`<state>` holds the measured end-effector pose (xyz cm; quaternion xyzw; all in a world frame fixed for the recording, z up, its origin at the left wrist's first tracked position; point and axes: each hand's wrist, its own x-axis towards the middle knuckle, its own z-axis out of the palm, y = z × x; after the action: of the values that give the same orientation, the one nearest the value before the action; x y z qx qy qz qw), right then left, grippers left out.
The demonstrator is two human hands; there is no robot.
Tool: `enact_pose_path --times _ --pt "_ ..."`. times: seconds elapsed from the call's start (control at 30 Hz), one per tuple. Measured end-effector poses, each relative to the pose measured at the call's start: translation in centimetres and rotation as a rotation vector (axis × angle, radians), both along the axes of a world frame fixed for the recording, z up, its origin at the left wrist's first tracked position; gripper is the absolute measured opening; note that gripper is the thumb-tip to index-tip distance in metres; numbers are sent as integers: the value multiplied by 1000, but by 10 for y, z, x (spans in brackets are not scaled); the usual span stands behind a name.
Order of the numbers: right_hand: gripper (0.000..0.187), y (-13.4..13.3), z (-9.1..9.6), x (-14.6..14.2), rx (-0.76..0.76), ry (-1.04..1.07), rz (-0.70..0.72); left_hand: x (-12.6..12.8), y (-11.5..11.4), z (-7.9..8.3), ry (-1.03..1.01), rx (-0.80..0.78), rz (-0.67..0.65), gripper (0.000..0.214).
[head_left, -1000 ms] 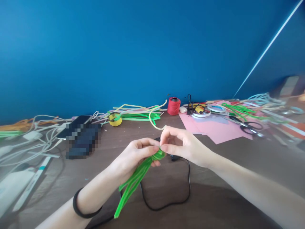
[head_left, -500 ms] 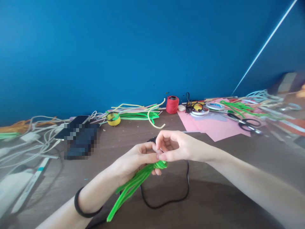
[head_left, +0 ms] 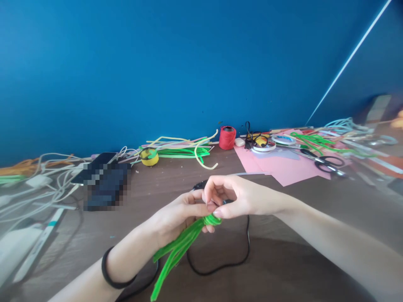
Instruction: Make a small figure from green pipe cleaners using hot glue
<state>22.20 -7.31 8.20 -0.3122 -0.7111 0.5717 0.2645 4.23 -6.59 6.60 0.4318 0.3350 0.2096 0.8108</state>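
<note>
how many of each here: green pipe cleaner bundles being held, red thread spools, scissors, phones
green pipe cleaner bundle, gripped by the left hand and pinched at its top by the right hand: 1
red thread spool: 1
scissors: 1
phone: 1
total: 4

Single view, head-worn camera.
- Position: above the near edge of a brown table (head_left: 292, 260).
- Facing: forward and slightly down, toward the blue wall (head_left: 189, 63) at the far side.
- Range: close. The left hand (head_left: 176, 216) and right hand (head_left: 233, 195) meet on a green pipe-cleaner bundle (head_left: 179, 247) at centre.
- Far reach: red thread spool (head_left: 227, 137); scissors (head_left: 327, 161) far right.
</note>
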Motion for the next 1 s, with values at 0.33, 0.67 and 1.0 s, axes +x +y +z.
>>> enact_pose_path --times 0.33,0.67,1.0 --pt "10 4 -7 4 81 198 -94 -6 5 5 -108 76 110 9" --pt "27 -1 -15 -3 450 125 -266 -7 5 11 -188 271 186 7" --pt "24 -3 -19 -6 440 231 -274 -5 3 11 -176 374 237 6"
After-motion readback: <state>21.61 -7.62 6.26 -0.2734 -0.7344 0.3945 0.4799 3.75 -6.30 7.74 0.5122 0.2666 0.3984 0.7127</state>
